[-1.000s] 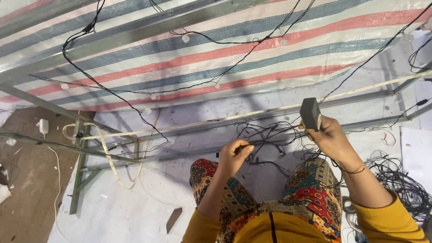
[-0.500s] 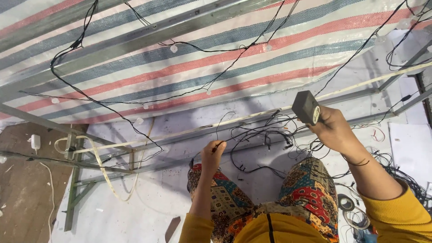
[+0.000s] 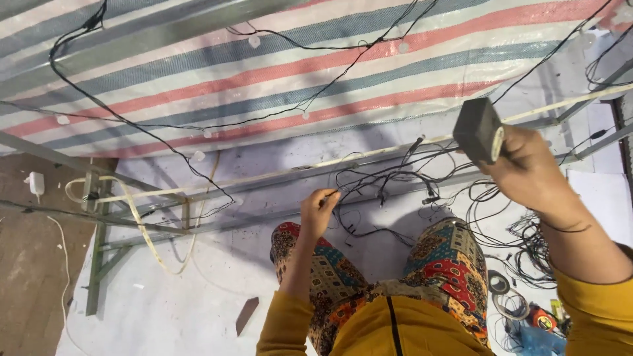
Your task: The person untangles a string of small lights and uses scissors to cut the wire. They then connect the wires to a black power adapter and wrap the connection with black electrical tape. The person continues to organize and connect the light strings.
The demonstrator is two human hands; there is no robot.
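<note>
My right hand (image 3: 527,168) is raised at the right and grips a dark grey roll of tape (image 3: 480,130), held up near a pale rail (image 3: 369,165). My left hand (image 3: 319,209) is lower, in the middle, with its fingers pinched on thin black wires (image 3: 382,188) that hang tangled from the rail. Both arms wear yellow sleeves, and my knees in patterned trousers (image 3: 442,257) show below the hands.
A striped red, blue and white tarp (image 3: 264,72) slopes across the top, with black cables and small white bulbs strung over it. A green metal frame (image 3: 99,264) stands at the left. Coiled wires and small tools (image 3: 527,310) lie on the white sheet at the right.
My right hand has lifted the tape roll higher and nearer the camera. My left hand has stayed on the black wires, pulling them slightly to the left.
</note>
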